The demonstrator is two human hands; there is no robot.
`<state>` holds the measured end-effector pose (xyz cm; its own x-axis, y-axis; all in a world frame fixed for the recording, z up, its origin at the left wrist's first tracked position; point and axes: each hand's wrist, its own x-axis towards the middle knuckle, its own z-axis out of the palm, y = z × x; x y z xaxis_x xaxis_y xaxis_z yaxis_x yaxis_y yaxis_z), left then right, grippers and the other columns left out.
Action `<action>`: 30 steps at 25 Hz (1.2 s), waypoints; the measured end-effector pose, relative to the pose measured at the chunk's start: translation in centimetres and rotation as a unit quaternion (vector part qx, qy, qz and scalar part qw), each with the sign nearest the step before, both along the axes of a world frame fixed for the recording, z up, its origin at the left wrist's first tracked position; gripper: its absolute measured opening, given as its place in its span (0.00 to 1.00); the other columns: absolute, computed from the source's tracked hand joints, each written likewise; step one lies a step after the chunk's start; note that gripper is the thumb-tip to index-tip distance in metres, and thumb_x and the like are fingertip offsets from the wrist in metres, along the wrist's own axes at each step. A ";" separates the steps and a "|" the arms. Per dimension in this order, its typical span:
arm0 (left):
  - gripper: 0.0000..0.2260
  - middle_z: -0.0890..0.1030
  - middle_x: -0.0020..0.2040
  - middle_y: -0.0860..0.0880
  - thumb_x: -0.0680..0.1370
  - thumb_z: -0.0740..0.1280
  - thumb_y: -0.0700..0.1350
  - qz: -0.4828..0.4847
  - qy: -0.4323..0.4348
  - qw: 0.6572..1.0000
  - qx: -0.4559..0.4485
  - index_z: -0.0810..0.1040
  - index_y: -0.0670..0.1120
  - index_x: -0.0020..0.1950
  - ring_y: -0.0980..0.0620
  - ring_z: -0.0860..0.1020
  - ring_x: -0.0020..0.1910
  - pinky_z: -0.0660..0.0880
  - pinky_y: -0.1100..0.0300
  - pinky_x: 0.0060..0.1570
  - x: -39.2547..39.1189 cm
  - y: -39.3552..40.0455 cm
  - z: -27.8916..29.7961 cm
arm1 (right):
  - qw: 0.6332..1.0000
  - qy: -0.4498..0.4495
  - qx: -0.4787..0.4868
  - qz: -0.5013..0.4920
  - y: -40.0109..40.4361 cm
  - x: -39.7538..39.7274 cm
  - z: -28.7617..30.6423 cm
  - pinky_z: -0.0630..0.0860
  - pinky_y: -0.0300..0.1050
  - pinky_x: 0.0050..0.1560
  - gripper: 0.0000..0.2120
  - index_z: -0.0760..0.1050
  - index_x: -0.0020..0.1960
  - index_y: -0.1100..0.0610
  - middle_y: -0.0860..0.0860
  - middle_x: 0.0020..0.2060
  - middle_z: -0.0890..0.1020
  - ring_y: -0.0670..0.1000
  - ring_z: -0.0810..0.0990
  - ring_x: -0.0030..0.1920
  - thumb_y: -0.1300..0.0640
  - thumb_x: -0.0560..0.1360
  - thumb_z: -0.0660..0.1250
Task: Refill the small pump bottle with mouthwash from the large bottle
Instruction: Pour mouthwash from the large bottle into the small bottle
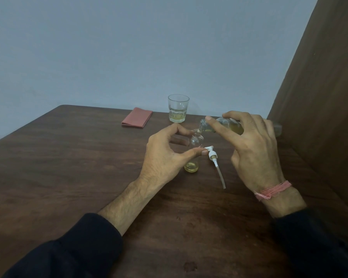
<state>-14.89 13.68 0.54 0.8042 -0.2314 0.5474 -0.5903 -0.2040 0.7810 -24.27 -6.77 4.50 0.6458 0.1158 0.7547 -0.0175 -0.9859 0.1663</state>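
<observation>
**Mouthwash going into the pump bottle**

Toward the bench's point(68, 167) far edge lies a folded pink cloth point(137, 117). The left hand point(165, 155) pinches the small pump bottle point(195, 151), upright mid-bench. Its pump head point(214, 157) lies just beside. The right hand point(251, 149) grips the large bottle point(227, 125), tipped, mouth at the small bottle's neck.

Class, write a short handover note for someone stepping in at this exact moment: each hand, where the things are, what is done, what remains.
Left hand: grip steadies the small bottle upright on the table.
Right hand: holds the large bottle tipped, mouth at the small bottle's neck.
Pump: off, lying on the table beside the small bottle.
Done: pump removed, a little yellow liquid in the bottom.
Left: finish filling, set the large bottle down, refit the pump.
</observation>
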 end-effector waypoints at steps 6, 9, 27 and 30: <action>0.22 0.89 0.56 0.63 0.67 0.89 0.64 -0.003 0.003 1.000 -0.004 0.86 0.59 0.54 0.63 0.89 0.51 0.88 0.51 0.52 0.0 0.0 0.0 | 1.000 -0.001 0.001 0.001 0.0 0.1 0.0 0.72 0.65 0.63 0.48 0.75 0.80 0.47 0.59 0.68 0.80 0.65 0.78 0.65 0.79 0.65 0.70; 0.22 0.89 0.56 0.63 0.67 0.89 0.63 -0.003 0.002 1.000 -0.001 0.86 0.58 0.54 0.63 0.89 0.52 0.89 0.51 0.51 0.0 0.0 0.0 | 1.000 -0.001 -0.001 0.000 -0.1 0.2 -0.1 0.72 0.65 0.63 0.48 0.75 0.80 0.47 0.59 0.68 0.80 0.65 0.78 0.65 0.78 0.66 0.71; 0.22 0.89 0.55 0.63 0.67 0.89 0.63 -0.003 0.010 1.000 -0.001 0.86 0.58 0.55 0.63 0.88 0.52 0.89 0.50 0.49 0.0 0.0 0.0 | 1.000 0.008 0.004 -0.003 0.2 -0.1 0.0 0.72 0.66 0.64 0.46 0.75 0.80 0.47 0.60 0.69 0.80 0.65 0.78 0.65 0.77 0.66 0.68; 0.22 0.89 0.56 0.62 0.67 0.89 0.62 -0.004 0.010 1.000 -0.002 0.86 0.58 0.55 0.63 0.88 0.52 0.89 0.50 0.50 0.0 0.0 0.0 | 1.000 0.007 0.006 -0.003 0.1 -0.1 0.1 0.72 0.66 0.64 0.48 0.75 0.80 0.47 0.59 0.69 0.80 0.65 0.78 0.65 0.78 0.65 0.70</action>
